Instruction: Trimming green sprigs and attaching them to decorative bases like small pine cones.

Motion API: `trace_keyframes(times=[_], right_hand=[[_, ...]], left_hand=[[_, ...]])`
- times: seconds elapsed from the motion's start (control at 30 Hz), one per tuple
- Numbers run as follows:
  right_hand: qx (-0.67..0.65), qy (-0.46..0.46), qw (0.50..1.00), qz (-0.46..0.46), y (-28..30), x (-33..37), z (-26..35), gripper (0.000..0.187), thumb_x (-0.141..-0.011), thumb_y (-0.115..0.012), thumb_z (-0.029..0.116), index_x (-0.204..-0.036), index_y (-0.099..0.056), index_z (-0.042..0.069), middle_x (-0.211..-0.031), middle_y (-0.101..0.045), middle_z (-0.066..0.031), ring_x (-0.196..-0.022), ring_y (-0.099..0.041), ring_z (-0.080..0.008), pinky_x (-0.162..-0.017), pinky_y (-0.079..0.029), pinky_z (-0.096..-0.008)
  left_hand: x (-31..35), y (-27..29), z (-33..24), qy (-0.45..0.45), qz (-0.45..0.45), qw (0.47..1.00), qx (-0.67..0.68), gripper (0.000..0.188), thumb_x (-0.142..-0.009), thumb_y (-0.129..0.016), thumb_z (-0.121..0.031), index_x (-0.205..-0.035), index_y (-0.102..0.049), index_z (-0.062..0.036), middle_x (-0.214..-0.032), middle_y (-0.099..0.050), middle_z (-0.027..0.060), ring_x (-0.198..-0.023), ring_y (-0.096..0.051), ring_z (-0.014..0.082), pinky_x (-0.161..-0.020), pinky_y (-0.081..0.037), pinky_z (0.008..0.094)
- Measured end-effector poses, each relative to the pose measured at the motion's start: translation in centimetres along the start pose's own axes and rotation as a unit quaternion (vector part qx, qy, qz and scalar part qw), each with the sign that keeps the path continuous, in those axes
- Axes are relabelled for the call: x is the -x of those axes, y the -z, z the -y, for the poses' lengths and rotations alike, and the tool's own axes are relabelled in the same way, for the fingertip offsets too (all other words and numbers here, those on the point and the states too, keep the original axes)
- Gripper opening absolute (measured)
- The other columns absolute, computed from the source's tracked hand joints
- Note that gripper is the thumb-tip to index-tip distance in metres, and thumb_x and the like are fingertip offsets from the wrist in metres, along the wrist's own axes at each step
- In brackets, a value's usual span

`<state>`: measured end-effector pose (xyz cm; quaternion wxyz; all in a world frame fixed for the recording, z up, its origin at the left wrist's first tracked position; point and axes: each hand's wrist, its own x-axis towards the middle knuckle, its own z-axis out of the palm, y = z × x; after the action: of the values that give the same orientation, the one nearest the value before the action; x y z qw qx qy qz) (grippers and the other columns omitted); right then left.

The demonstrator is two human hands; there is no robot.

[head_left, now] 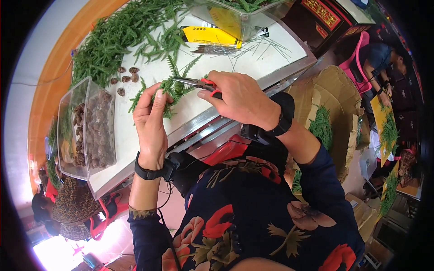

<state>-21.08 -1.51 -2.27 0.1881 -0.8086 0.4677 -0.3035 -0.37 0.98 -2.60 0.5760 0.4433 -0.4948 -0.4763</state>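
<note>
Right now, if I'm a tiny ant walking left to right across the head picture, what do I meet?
Clear bin → loose cones → left hand → pliers → right hand → cardboard box → pink chair.

A craft workshop, with heaps of green sprigs (108,45), pine cones (100,133) and pliers (193,82).

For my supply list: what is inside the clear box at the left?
Many brown pine cones lie in the clear box. Those deeper in the pile are covered and cannot be seen.
</note>
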Motion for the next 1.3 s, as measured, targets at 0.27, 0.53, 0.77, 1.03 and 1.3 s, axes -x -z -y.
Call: trace_keyframes(times=[0.27, 0.53, 0.77, 1.03, 1.3], right_hand=[[0.008, -0.010, 1.000, 0.023, 0.0, -0.2, 0.0, 0.035, -0.086, -0.064, 0.034, -0.081, -0.058, 0.000, -0.070, -0.062, -0.0165, -0.068, -0.063, -0.0368, -0.061, -0.049, -0.0440], [0.027, 0.084, 0.996, 0.004, 0.3, -0.3, -1.1, 0.028, -0.082, -0.068, 0.025, -0.087, -0.053, 0.002, -0.076, -0.057, -0.0131, -0.072, -0.058, -0.0346, -0.062, -0.045, -0.0416], [0.053, 0.207, 0.976, -0.049, 0.2, -1.5, -2.3, 0.027, -0.070, -0.068, 0.010, -0.090, -0.050, 0.005, -0.082, -0.051, -0.0088, -0.080, -0.055, -0.0301, -0.066, -0.045, -0.0378], [0.009, 0.262, 0.959, -0.107, -1.0, -2.1, -2.4, 0.030, -0.064, -0.066, 0.000, -0.088, -0.049, 0.006, -0.082, -0.051, -0.0072, -0.077, -0.054, -0.0292, -0.065, -0.045, -0.0377], [-0.007, 0.270, 0.954, -0.127, -1.8, -1.7, -3.1, 0.025, -0.067, -0.067, 0.003, -0.085, -0.049, 0.008, -0.077, -0.050, -0.0075, -0.073, -0.054, -0.0281, -0.059, -0.044, -0.0360]], left_hand=[[0.2, 0.0, -0.4, 0.029, 0.016, 0.999, 0.017, 0.024, -0.096, -0.058, -0.017, -0.113, -0.062, -0.0016, -0.084, -0.060, 0.0019, -0.078, -0.051, 0.0083, -0.071, -0.039, 0.0215], [0.1, 0.7, -0.2, 0.245, 0.053, 0.947, 0.203, 0.013, -0.094, -0.057, -0.015, -0.101, -0.057, -0.0042, -0.078, -0.053, -0.0010, -0.063, -0.042, 0.0079, -0.053, -0.032, 0.0215], [0.4, 1.1, 0.1, 0.339, 0.009, 0.904, 0.261, 0.009, -0.094, -0.054, -0.011, -0.102, -0.054, -0.0053, -0.082, -0.052, -0.0014, -0.057, -0.039, 0.0077, -0.051, -0.031, 0.0201], [1.2, -0.7, -0.9, 0.374, -0.029, 0.899, 0.226, 0.009, -0.095, -0.053, -0.017, -0.096, -0.055, -0.0078, -0.075, -0.049, -0.0023, -0.054, -0.036, 0.0049, -0.046, -0.026, 0.0185], [1.4, -2.0, -1.5, 0.370, 0.013, 0.914, 0.167, 0.015, -0.096, -0.051, -0.022, -0.090, -0.054, -0.0093, -0.061, -0.038, -0.0060, -0.046, -0.025, 0.0036, -0.043, -0.019, 0.0190]])
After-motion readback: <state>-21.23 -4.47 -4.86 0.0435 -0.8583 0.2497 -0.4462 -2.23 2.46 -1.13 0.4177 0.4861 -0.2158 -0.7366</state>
